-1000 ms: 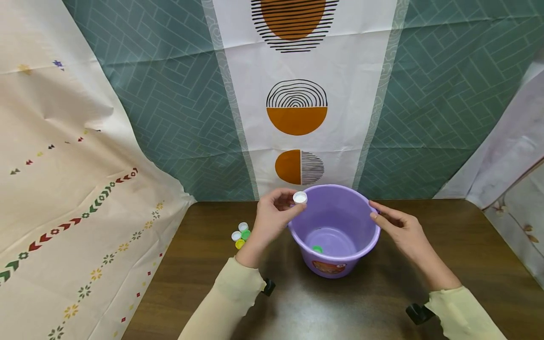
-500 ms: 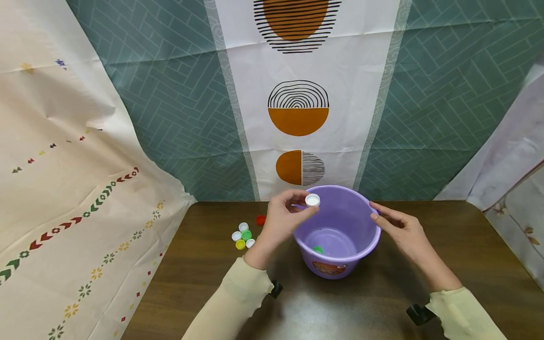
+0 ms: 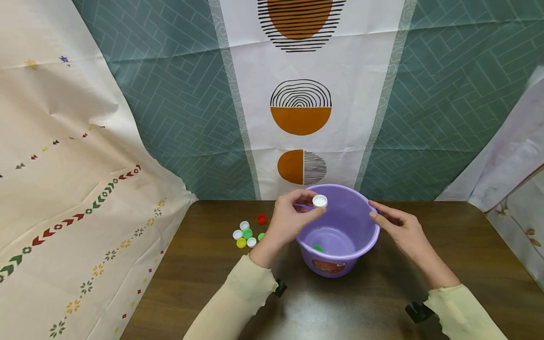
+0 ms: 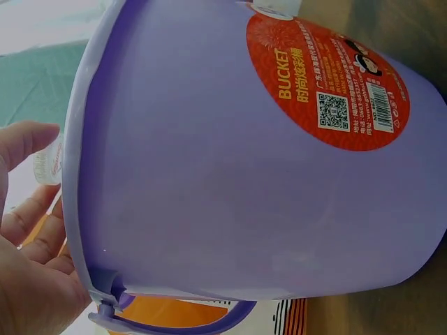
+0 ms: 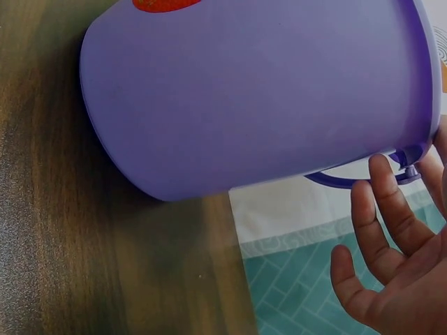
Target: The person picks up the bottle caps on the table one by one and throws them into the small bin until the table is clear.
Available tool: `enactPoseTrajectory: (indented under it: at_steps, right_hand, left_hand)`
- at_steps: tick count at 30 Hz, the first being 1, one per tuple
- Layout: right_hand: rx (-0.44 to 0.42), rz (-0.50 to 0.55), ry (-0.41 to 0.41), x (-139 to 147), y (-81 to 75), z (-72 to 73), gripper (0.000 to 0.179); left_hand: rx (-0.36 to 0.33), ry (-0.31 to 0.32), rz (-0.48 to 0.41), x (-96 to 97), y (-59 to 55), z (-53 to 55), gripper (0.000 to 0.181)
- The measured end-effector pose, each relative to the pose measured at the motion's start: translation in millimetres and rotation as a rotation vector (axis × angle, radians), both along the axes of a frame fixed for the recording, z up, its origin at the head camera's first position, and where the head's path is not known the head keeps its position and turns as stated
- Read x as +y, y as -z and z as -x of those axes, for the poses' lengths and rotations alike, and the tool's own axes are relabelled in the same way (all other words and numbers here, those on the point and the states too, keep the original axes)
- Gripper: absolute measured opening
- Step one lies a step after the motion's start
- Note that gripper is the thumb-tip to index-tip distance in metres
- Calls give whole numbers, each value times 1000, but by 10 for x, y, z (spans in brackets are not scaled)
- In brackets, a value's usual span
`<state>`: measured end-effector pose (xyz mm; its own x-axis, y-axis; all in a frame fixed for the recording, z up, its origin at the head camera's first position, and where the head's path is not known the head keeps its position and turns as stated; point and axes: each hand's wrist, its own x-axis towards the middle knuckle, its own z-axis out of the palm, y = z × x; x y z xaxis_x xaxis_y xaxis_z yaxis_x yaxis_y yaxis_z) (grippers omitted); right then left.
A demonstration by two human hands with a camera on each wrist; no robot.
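So the left hand [image 3: 293, 218] has a white bottle cap [image 3: 320, 201] pinched between thumb and fingers, just below frame center, over the purple bucket [image 3: 346, 217]. Right hand [image 3: 401, 230] pinches the bucket's right rim. One green cap [image 3: 317, 248] sits inside; more loose caps [image 3: 241, 243] lie lower left of center.

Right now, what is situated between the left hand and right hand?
In the head view, the purple bucket stands between the left hand and the right hand, along with the white cap the left hand pinches.

Room above bucket [image 3: 345, 215] (left hand [image 3: 291, 218] blocks left side).
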<state>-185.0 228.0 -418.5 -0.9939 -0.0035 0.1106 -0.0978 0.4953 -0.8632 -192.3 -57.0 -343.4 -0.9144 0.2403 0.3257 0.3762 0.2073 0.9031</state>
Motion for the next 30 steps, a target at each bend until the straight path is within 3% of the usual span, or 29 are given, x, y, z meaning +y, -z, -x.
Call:
enactPoseTrajectory:
  at_steps: [15, 22, 30]
  right_hand:
    - [4, -8, 9, -3, 28, 26, 43]
    - [5, -11, 8, -6, 18, 32, 43]
    - [17, -5, 3, -9, 25, 42, 43]
  left_hand:
    - [9, 29, 32, 2, 2, 14, 32]
    - [42, -3, 34, 12, 287, 213, 29]
    - [44, -18, 55, 12, 276, 207, 30]
